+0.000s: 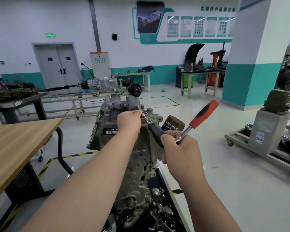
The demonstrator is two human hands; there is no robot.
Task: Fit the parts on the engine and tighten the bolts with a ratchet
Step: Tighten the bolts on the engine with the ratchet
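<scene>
— Beneath both sets of fingers stands the engine (141, 164): grey cast metal, grimy, with a barcode label on its side. I judge it heavy and rigid, so it should not shift under a wrench.

— And the ratchet (203, 114)?

— It angles up and to the right from the right hand (179, 148), whose fingers (167, 137) are curled tight round its chrome head. It is stiff steel, and the polished shaft is probably slippery. For leverage, take it by the red-and-black grip.

— What lies between the hands?

— A black driver handle (155, 132) runs from the right fingers up to a slim chrome extension (145, 118). The left hand (128, 122) pinches this at its fingertips, steadying it against the top housing.

— The bolt?

— Hidden just beyond the left fingertips. I cannot tell how far in it sits.
</scene>
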